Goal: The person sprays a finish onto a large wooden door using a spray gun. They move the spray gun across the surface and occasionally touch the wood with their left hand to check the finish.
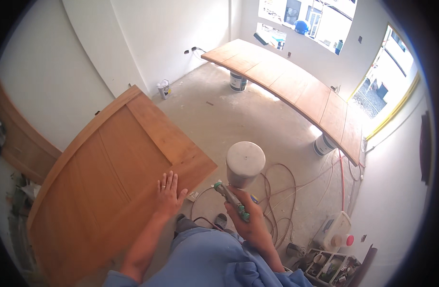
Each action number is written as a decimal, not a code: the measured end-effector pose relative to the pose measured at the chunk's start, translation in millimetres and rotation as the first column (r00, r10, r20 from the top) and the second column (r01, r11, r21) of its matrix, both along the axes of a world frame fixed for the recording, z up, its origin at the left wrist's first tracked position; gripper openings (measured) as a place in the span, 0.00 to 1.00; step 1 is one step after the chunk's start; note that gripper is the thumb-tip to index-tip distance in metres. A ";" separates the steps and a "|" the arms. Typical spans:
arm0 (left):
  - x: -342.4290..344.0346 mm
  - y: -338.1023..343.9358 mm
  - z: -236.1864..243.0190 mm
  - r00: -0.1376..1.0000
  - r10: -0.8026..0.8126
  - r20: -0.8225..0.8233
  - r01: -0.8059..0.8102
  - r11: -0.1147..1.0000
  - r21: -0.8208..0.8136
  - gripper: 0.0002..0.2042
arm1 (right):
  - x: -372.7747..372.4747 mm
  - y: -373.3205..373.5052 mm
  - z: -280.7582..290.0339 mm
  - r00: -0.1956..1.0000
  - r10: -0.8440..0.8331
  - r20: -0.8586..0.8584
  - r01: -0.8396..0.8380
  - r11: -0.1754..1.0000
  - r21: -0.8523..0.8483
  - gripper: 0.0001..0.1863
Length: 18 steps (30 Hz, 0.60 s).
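Note:
My left hand (pixel 170 193) lies flat, fingers stretched out, on the edge of a brown wooden door panel (pixel 119 153) to my left. A ring shows on one finger. In my right hand (pixel 250 217) is a spray gun (pixel 232 201), its metal body with green fittings pointing up and left. A round whitish paint cup (pixel 246 160) sits on top of the gun. The gun is apart from the door, beyond its near right corner. My fingers wrap round the handle; the trigger is hidden.
A long wooden panel (pixel 281 88) rests on paint buckets (pixel 237 81) at the back. Hoses (pixel 289 201) coil over the concrete floor. A plastic jug (pixel 334 229) and a crate of cans (pixel 324 268) stand at the lower right. A doorway (pixel 384 91) opens at the right.

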<state>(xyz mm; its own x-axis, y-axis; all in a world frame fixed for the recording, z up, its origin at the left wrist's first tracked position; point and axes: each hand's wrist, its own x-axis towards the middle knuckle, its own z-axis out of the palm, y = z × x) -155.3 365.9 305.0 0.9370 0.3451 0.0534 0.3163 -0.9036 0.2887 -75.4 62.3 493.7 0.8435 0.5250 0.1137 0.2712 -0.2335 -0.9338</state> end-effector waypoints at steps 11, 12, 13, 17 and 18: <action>-23.9 -7.7 -1.9 0.996 0.091 0.009 -0.092 0.995 0.039 0.44 | -2.6 3.0 -3.3 0.988 0.156 -0.005 -0.156 0.987 -0.045 0.24; -25.7 -10.5 -3.5 0.997 0.080 0.002 -0.080 0.996 0.048 0.45 | -3.1 3.3 -2.7 0.984 0.178 0.004 -0.177 0.983 -0.046 0.24; -29.3 -13.6 -5.1 0.997 0.070 -0.009 -0.070 0.996 0.057 0.45 | -4.6 3.9 -2.6 0.980 0.200 0.011 -0.199 0.979 -0.047 0.24; -50.6 -32.6 -0.1 1.000 -0.023 -0.016 0.024 0.994 0.110 0.45 | -10.3 7.5 -0.9 0.966 0.256 0.031 -0.254 0.965 -0.059 0.24; -56.2 -35.4 4.8 0.999 -0.036 -0.022 0.038 0.994 0.099 0.45 | -11.5 8.5 -1.3 0.964 0.264 0.027 -0.262 0.963 -0.062 0.24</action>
